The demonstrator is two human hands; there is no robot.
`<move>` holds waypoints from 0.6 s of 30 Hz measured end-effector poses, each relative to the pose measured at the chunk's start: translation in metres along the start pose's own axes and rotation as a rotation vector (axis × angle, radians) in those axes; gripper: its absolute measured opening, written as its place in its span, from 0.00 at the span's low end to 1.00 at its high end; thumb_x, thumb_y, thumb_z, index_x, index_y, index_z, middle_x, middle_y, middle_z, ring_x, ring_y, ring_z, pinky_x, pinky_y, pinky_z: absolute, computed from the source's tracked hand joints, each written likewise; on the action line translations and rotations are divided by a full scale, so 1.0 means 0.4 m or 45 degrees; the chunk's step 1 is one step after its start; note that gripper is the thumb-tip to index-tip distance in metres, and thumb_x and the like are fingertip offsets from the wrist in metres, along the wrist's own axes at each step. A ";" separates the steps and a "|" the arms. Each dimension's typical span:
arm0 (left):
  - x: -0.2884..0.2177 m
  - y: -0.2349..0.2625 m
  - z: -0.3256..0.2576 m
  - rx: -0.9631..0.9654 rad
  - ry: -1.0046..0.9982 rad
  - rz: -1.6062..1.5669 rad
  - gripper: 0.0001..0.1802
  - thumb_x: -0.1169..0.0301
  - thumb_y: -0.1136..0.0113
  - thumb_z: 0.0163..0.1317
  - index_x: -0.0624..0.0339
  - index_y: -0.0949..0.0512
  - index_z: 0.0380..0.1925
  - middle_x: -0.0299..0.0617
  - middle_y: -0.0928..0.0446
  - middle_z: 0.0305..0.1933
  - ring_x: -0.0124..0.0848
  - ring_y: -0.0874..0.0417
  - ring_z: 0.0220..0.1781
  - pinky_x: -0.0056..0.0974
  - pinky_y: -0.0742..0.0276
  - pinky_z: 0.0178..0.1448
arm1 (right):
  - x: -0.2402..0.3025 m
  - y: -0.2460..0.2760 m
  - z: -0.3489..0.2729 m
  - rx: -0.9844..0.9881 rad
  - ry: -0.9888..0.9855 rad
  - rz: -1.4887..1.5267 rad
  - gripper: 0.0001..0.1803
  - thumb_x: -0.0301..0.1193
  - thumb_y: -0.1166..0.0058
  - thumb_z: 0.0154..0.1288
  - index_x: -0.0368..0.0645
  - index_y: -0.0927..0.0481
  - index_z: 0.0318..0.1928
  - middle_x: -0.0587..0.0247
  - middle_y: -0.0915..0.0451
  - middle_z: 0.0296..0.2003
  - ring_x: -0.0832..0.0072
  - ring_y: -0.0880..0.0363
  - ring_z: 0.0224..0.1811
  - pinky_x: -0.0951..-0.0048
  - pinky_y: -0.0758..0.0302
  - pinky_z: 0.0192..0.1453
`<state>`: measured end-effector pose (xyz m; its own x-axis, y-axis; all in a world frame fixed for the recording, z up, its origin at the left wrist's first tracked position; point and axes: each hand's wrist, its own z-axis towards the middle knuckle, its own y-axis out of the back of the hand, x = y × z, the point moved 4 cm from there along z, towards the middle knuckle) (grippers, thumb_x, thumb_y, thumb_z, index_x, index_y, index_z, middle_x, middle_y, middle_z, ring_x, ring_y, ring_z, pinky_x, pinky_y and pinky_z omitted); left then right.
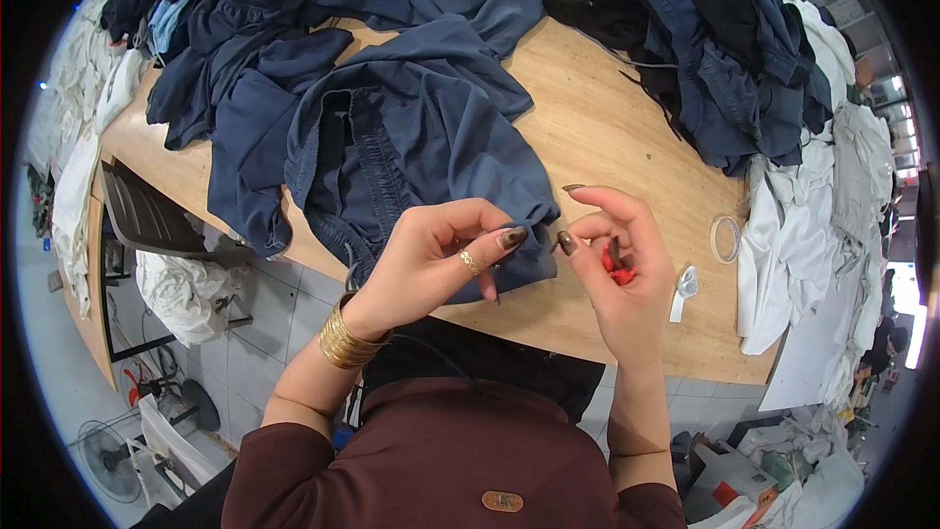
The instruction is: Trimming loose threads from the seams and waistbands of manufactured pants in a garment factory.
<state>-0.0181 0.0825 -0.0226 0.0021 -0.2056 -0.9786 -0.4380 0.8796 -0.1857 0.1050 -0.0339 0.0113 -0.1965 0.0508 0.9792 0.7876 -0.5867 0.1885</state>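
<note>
A pair of navy shorts (411,137) lies spread on the wooden table (607,127), its near hem hanging at the table's front edge, where both hands meet. The left hand (436,260) pinches that hem between thumb and forefinger, the other fingers curled in; it wears a gold ring and a stack of gold bangles (345,336) at the wrist. The right hand (617,269) is half closed around a small red tool (617,269) held in the palm, with the thumb tip just beside the left thumb at the cloth.

A heap of dark blue clothes (264,0) covers the far left of the table, another dark pile (725,49) the far right, and white cloth (813,225) hangs along the right edge. A clear tape ring (726,238) and a small white scrap (682,289) lie on bare wood near the right hand. Below the table are a grey tiled floor (245,353) and a fan (110,446).
</note>
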 end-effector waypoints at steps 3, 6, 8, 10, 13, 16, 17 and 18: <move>-0.004 0.001 -0.008 0.015 0.074 -0.177 0.09 0.73 0.47 0.65 0.71 0.26 0.36 0.34 0.26 0.28 0.19 0.24 0.24 0.24 0.25 0.28 | 0.011 0.000 -0.008 0.080 -0.119 -0.009 0.16 0.15 0.47 0.57 0.37 0.25 0.47 0.73 0.28 0.25 0.92 0.39 0.22 0.89 0.43 0.26; -0.008 -0.003 -0.014 0.009 0.095 -0.292 0.09 0.73 0.48 0.65 0.71 0.27 0.36 0.34 0.27 0.28 0.20 0.24 0.23 0.24 0.25 0.28 | -0.016 -0.016 -0.013 0.154 0.094 -0.096 0.08 0.17 0.43 0.55 0.38 0.21 0.37 0.70 0.29 0.27 0.89 0.38 0.22 0.86 0.43 0.25; -0.009 -0.006 -0.016 0.003 0.101 -0.362 0.09 0.74 0.48 0.65 0.72 0.26 0.37 0.35 0.26 0.29 0.20 0.23 0.24 0.24 0.25 0.28 | -0.020 -0.015 -0.020 0.134 0.024 -0.068 0.05 0.18 0.42 0.54 0.38 0.21 0.32 0.69 0.29 0.28 0.87 0.37 0.23 0.84 0.42 0.25; -0.010 -0.012 -0.019 -0.014 0.091 -0.357 0.09 0.74 0.48 0.65 0.72 0.26 0.37 0.36 0.25 0.29 0.20 0.22 0.25 0.25 0.25 0.28 | -0.011 -0.015 -0.019 0.109 0.030 -0.092 0.04 0.19 0.40 0.53 0.37 0.22 0.30 0.70 0.29 0.27 0.87 0.36 0.23 0.84 0.41 0.26; -0.012 -0.013 -0.023 -0.024 0.060 -0.271 0.09 0.74 0.49 0.66 0.72 0.26 0.38 0.37 0.24 0.31 0.21 0.22 0.27 0.25 0.24 0.29 | -0.003 -0.018 -0.018 0.132 0.013 -0.124 0.05 0.19 0.40 0.52 0.38 0.23 0.29 0.69 0.30 0.26 0.85 0.35 0.24 0.84 0.39 0.26; -0.012 -0.009 -0.023 -0.017 0.061 -0.244 0.08 0.75 0.49 0.66 0.71 0.26 0.38 0.37 0.24 0.31 0.22 0.21 0.27 0.25 0.24 0.30 | 0.006 -0.019 -0.021 0.114 0.104 -0.300 0.09 0.22 0.38 0.51 0.39 0.23 0.34 0.65 0.29 0.28 0.79 0.31 0.24 0.80 0.35 0.28; -0.010 -0.008 -0.022 -0.013 0.085 -0.299 0.08 0.75 0.49 0.66 0.71 0.26 0.38 0.37 0.24 0.31 0.22 0.21 0.27 0.25 0.24 0.30 | 0.013 -0.021 -0.020 0.063 0.221 -0.373 0.13 0.24 0.37 0.50 0.40 0.25 0.38 0.64 0.27 0.30 0.76 0.29 0.26 0.77 0.33 0.29; -0.009 -0.007 -0.023 -0.015 0.085 -0.299 0.08 0.75 0.49 0.66 0.71 0.26 0.38 0.37 0.24 0.31 0.22 0.21 0.27 0.25 0.24 0.30 | 0.020 -0.025 -0.019 0.013 0.337 -0.445 0.18 0.26 0.36 0.49 0.40 0.26 0.42 0.62 0.26 0.31 0.72 0.27 0.27 0.75 0.31 0.30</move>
<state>-0.0251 0.0770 -0.0178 0.0455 -0.4319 -0.9008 -0.4429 0.7995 -0.4057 0.0912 -0.0338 0.0168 -0.5942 0.0356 0.8035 0.6524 -0.5630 0.5074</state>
